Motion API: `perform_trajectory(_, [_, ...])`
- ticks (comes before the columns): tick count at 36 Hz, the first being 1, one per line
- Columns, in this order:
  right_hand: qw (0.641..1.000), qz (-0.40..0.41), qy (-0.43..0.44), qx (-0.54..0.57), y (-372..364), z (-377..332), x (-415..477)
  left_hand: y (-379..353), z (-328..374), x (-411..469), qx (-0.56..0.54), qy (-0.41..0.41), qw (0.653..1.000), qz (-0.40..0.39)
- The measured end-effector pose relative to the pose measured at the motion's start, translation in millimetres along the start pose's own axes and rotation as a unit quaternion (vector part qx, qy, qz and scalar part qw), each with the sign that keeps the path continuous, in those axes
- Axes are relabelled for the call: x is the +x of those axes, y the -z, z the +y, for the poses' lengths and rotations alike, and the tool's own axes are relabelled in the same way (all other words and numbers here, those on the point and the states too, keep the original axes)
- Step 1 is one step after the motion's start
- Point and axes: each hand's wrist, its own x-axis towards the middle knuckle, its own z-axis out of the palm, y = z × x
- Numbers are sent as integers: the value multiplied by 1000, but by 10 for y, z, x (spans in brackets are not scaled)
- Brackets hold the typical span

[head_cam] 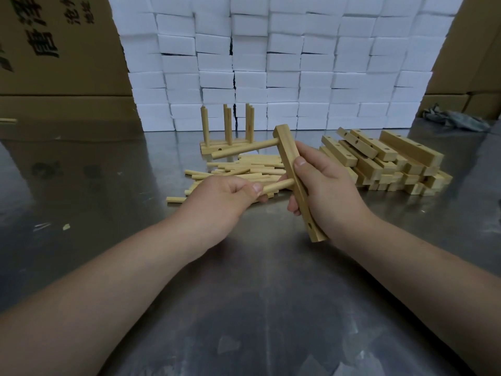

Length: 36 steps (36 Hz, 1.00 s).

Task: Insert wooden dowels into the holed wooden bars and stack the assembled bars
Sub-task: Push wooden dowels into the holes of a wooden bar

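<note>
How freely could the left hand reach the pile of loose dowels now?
Probably yes, once freed: the left hand pinches a dowel at the bar, which the right hand holds. The loose dowels lie just beyond it, uncovered.

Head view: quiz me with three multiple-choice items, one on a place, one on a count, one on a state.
1. The bar pile lies where from the loose dowels? A left B on top C right
2. Dowels at the held bar? A none B two C five
3. The right grip? A holds the bar B open C holds a dowel
C: it lies to their right. B: a far dowel is in, the left grip holds a middle dowel. A: it wraps the bar.
</note>
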Motion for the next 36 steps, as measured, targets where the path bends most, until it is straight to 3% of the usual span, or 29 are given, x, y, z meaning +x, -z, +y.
perform_trajectory(7, [999,24,-14,-28,-13,32,52,21,7,-22,144,-100,982,63])
perform_trajectory(14, [998,25,-13,-61,-12,30,25,40,28,-63,140,-152,976,67])
perform_trajectory(23, [996,11,-17,-85,-6,16,-16,36,54,-43,63,-59,996,21])
perform_trajectory(29, [998,10,-16,-66,3,13,-15,29,36,-17,-61,29,997,-23])
perform_trajectory(34, [999,17,-24,-46,-21,26,23,17,12,0,60,-30,996,54])
perform_trajectory(36, [999,25,-22,-38,-35,34,39,44,14,13,46,-22,994,96])
